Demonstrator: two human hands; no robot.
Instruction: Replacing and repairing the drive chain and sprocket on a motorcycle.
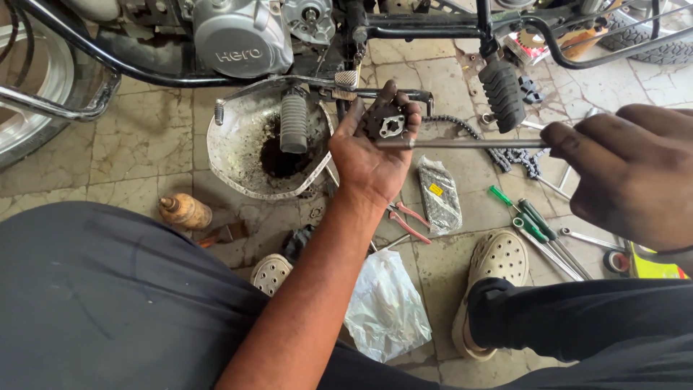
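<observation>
You are in a motorcycle repair workshop. A motorcycle engine (242,36) and frame stand at the far edge, above a greasy metal drain pan (245,144) on the stained tiled floor (137,144). To the right lie screwdrivers (530,224), spanners (592,238), pliers (408,220) and a loose drive chain (505,152).

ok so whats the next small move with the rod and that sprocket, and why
Probably ease the metal rod onward into the small sprocket's centre hole. The left hand cups the sprocket palm-up, and the right hand holds the rod level, its tip already at the part.
</observation>
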